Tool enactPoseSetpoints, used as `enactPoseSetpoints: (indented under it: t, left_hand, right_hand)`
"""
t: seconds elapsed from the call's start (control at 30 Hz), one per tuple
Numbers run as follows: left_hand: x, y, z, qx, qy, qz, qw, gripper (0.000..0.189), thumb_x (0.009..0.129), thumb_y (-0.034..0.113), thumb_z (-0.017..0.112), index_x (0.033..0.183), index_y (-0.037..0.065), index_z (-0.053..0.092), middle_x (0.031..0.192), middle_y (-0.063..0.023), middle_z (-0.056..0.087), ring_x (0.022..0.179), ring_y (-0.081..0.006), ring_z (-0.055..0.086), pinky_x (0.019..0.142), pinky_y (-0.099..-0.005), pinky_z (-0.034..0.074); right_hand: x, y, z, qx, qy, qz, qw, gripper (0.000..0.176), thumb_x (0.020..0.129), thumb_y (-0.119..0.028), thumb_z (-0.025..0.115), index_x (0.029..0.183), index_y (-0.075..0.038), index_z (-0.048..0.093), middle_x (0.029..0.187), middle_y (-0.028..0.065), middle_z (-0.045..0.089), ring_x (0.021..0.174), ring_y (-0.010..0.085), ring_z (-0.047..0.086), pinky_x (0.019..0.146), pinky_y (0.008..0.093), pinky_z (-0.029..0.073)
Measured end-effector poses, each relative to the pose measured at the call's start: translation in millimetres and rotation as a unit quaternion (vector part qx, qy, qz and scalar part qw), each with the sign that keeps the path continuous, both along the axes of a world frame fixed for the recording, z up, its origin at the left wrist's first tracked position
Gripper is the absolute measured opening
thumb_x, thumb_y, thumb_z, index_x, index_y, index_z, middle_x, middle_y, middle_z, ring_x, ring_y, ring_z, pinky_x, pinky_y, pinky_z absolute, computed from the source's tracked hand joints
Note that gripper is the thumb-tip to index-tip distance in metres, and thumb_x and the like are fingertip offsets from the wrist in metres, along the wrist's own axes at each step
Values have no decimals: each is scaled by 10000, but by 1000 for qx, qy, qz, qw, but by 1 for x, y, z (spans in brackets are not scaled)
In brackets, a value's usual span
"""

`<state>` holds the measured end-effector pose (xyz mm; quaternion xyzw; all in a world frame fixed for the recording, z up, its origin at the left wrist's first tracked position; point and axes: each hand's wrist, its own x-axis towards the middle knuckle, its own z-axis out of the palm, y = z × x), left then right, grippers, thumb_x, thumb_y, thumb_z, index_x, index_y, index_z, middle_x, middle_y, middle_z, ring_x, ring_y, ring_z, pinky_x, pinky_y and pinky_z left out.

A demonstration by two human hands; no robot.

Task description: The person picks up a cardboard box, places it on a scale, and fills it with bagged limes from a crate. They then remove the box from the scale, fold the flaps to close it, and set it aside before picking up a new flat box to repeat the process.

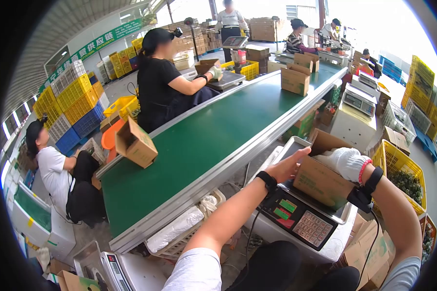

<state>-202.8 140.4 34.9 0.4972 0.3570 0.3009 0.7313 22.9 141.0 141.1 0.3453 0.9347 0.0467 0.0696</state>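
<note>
An open cardboard box point(322, 183) sits on the metal pan of a digital scale point(298, 216) right in front of me. My left hand point(285, 169), bare with a black wristband, is against the box's left side, thumb near the top edge, steadying it. My right hand point(342, 162) wears a white knitted glove with a red cuff and reaches into the box from the right. Its fingertips are hidden by the box wall, and so are the contents. The scale's green displays and its keypad face me.
A green conveyor belt point(199, 148) runs diagonally ahead, carrying cardboard boxes point(294, 80) and a tilted open box point(136, 143). To my right is a yellow crate point(400, 169) of dark green produce. Flattened cartons point(366, 252) lie below. A person in black point(167, 82) works across the belt.
</note>
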Motion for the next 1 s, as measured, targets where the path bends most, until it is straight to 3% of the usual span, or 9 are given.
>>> enactPoseSetpoints:
  t: [0.17, 0.23, 0.3, 0.5, 0.7, 0.8, 0.83, 0.93, 1.0]
  left_hand:
    - [-2, 3, 0, -17, 19, -7, 1000, 874, 860, 801, 492, 1421, 131, 506, 1336, -107, 619, 1167, -238, 560, 994, -373, 393]
    - [-2, 2, 1, -10, 14, -26, 1000, 922, 853, 815, 485, 1469, 129, 458, 1345, -120, 600, 1211, -251, 539, 1046, -392, 374]
    - [3, 0, 0, -28, 15, 25, 999, 959, 850, 827, 470, 1502, 126, 424, 1370, -112, 577, 1250, -253, 514, 1087, -407, 350]
    - [1, -3, 0, -7, 25, -6, 1000, 995, 840, 846, 455, 1521, 121, 406, 1440, -88, 530, 1280, -248, 492, 1104, -420, 333]
    - [6, -4, 0, -9, 24, 14, 1000, 1020, 842, 859, 408, 1566, 142, 355, 1456, -58, 524, 1307, -242, 476, 1118, -427, 325]
    - [5, 0, -3, -12, 13, 20, 1000, 1050, 814, 854, 470, 1569, 137, 335, 1413, -169, 555, 1310, -291, 490, 1118, -418, 333]
    - [5, -4, -1, -8, 7, 23, 1000, 1055, 811, 853, 480, 1565, 129, 339, 1394, -166, 570, 1274, -280, 519, 1101, -399, 354]
    - [7, 2, -6, 0, 7, 39, 999, 983, 812, 848, 492, 1480, 130, 432, 1278, -120, 615, 1119, -234, 575, 955, -349, 425]
    - [6, 10, -13, -3, 19, 23, 1000, 944, 800, 857, 494, 1404, 133, 485, 1211, -77, 619, 1020, -198, 578, 853, -314, 428]
  right_hand:
    - [-23, 6, 2, -2, -43, -82, 996, 261, 981, -298, 535, 1195, -179, 625, 1022, 161, 725, 973, 373, 702, 778, 471, 567]
    - [-28, -2, 13, 64, 42, -164, 983, 265, 949, -333, 587, 1139, -149, 593, 948, 189, 720, 930, 380, 707, 742, 497, 563]
    - [-20, 7, 6, 54, 31, -163, 985, 324, 925, -361, 624, 1155, -139, 566, 959, 202, 712, 946, 389, 702, 738, 511, 556]
    - [-5, -3, -2, -70, 115, -45, 990, 263, 963, -288, 575, 1192, -158, 583, 1057, 187, 708, 1015, 403, 676, 791, 480, 545]
    - [-6, 3, -4, -3, 35, -120, 992, 319, 961, -273, 558, 1223, -98, 612, 1010, 222, 713, 983, 396, 691, 830, 469, 549]
    - [2, 6, -4, -48, 103, -80, 990, 329, 895, -318, 639, 1115, -74, 636, 940, 185, 724, 921, 408, 698, 753, 474, 558]
    - [0, -5, 11, -48, 101, -89, 990, 329, 895, -318, 639, 1115, -74, 636, 940, 185, 724, 921, 408, 698, 753, 474, 558]
    - [7, -34, 43, 139, -2, -93, 986, 291, 787, -277, 743, 977, -73, 657, 833, 186, 700, 839, 381, 709, 693, 498, 560]
    - [22, -26, 31, 115, -115, -118, 980, 261, 772, -245, 715, 965, -70, 691, 863, 201, 711, 867, 387, 715, 700, 493, 567]
